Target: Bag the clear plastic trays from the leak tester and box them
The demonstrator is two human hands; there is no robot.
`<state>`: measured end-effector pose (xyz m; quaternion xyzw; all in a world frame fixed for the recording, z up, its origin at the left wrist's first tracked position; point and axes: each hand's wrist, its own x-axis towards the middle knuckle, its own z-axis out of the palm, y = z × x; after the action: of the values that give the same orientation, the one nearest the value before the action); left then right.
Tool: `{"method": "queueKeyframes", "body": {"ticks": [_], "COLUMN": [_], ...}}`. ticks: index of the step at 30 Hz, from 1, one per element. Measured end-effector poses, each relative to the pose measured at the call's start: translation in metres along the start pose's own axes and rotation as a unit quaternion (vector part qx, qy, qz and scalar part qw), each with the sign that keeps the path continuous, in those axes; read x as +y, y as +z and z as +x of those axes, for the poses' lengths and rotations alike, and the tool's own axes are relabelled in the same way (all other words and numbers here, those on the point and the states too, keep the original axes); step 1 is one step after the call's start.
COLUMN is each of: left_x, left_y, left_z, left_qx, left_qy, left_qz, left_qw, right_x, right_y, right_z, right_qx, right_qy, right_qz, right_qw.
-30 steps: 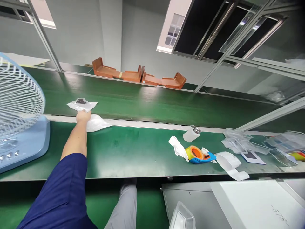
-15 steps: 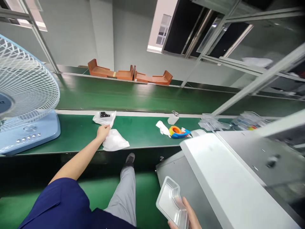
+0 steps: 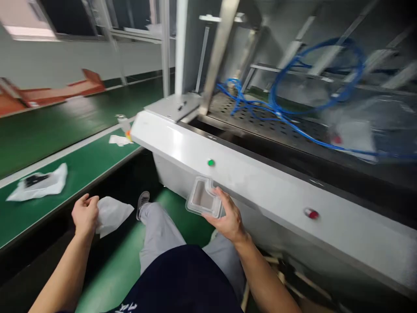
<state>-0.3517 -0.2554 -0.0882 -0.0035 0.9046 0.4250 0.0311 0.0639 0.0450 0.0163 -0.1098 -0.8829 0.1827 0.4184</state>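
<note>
My left hand [image 3: 85,214] is closed on a white cloth-like bag [image 3: 113,214], which hangs to the right of the fingers, off the table edge. In my right hand [image 3: 230,216] is a clear plastic tray [image 3: 203,198] with a notched corner, gripped by its right side between thumb and fingers. The tray is above the floor, in front of the white machine panel [image 3: 182,143]. On the green table to the left lies another white bag [image 3: 57,181], with a black piece [image 3: 36,179] on it.
A green button [image 3: 211,162] and a red button [image 3: 312,213] are on the panel. Blue hoses [image 3: 273,104] coil over a perforated metal deck [image 3: 228,108]. A white bottle [image 3: 123,124] and white cloth [image 3: 119,140] are on the green table [image 3: 91,161]. Orange holders [image 3: 65,90] stand behind.
The view has swung right towards the machine. My left hand has lifted the white bag off the table. My right hand has raised the clear tray and still holds it.
</note>
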Motion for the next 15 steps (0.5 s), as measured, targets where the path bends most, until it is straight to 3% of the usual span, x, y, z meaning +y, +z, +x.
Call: {"method": "queueKeyframes", "body": {"ticks": [4, 6, 9, 11, 13, 15], "left_x": [0.036, 0.073, 0.144, 0.189, 0.226, 0.250], "left_y": [0.071, 0.100, 0.128, 0.140, 0.150, 0.157], "left_z": [-0.078, -0.112, -0.163, -0.206, -0.260, -0.322], "left_qx": [-0.145, -0.229, -0.342, -0.447, -0.602, -0.716], "left_qy": [0.050, 0.103, 0.210, 0.274, 0.305, 0.307], "left_qz": [-0.087, -0.088, -0.086, -0.093, -0.102, -0.143], "left_qw": [0.984, 0.964, 0.912, 0.846, 0.731, 0.610], "right_x": [-0.003, -0.005, -0.013, -0.021, -0.031, -0.040], "right_y": [-0.069, -0.102, -0.145, -0.164, -0.173, -0.171], "right_z": [-0.032, -0.049, -0.074, -0.090, -0.102, -0.110], "right_qx": [0.062, 0.091, 0.137, 0.175, 0.210, 0.241], "right_qy": [0.016, 0.033, 0.066, 0.096, 0.124, 0.145], "right_qz": [-0.050, -0.099, -0.185, -0.243, -0.301, -0.355], "right_qw": [0.997, 0.990, 0.971, 0.949, 0.922, 0.892]}}
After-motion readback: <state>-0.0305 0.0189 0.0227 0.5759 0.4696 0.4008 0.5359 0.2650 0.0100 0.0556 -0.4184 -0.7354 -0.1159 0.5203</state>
